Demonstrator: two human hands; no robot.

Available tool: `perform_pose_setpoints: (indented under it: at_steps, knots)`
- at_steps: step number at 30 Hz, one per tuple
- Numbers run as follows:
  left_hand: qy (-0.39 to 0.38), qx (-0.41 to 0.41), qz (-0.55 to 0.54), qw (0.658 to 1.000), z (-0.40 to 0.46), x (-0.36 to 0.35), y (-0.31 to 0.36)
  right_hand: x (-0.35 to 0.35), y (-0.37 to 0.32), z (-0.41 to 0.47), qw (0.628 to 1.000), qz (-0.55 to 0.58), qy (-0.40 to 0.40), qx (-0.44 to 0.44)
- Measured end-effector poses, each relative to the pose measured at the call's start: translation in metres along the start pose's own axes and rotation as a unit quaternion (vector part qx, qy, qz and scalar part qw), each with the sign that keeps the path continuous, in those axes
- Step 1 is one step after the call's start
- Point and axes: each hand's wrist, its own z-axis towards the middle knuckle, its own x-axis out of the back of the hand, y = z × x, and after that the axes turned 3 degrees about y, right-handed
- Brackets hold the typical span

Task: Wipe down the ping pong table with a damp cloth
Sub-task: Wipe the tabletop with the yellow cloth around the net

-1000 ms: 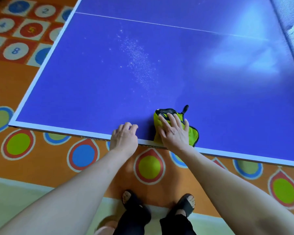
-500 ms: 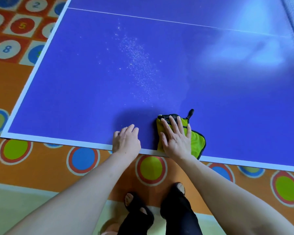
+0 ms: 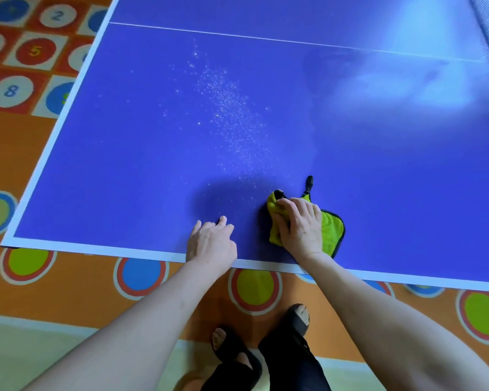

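— Where is the cloth right now?

— The yellow-green cloth, edged in black, lies on the blue tabletop close to its white near border, a little right of the middle. A small black loop sticks out from its far side.

— And the right hand?

— The right hand lies on top of the cloth, fingers curled over its bunched left part and gripping the fabric against the surface.

— The left one?

— The left hand rests on the bare tabletop just beside the cloth, apart from it, fingers loosely bent and holding nothing; its wrist crosses the white border.

— Anything on the surface itself?

— A scatter of fine white specks spreads from the middle toward the hands. Beyond it runs a thin white line. Below the edge, the floor mat is orange with coloured circles, and two feet in black sandals stand on it.
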Motion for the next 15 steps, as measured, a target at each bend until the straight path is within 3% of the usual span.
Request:
perform_pose_setpoints:
  at_steps: [7, 11, 15]
  knots:
    - [0.053, 0.023, -0.043, 0.997, 0.029, 0.024, 0.001, -0.001, -0.002, 0.041, 0.996, 0.013, 0.087, -0.027]
    - [0.069, 0.036, -0.057, 0.995, 0.068, 0.035, 0.006, -0.019, 0.004, 0.067, 0.992, -0.092, -0.079, -0.047]
    - [0.084, 0.054, -0.06, 0.993, 0.118, 0.053, 0.013, -0.032, 0.019, 0.114, 0.989, -0.101, -0.105, -0.029]
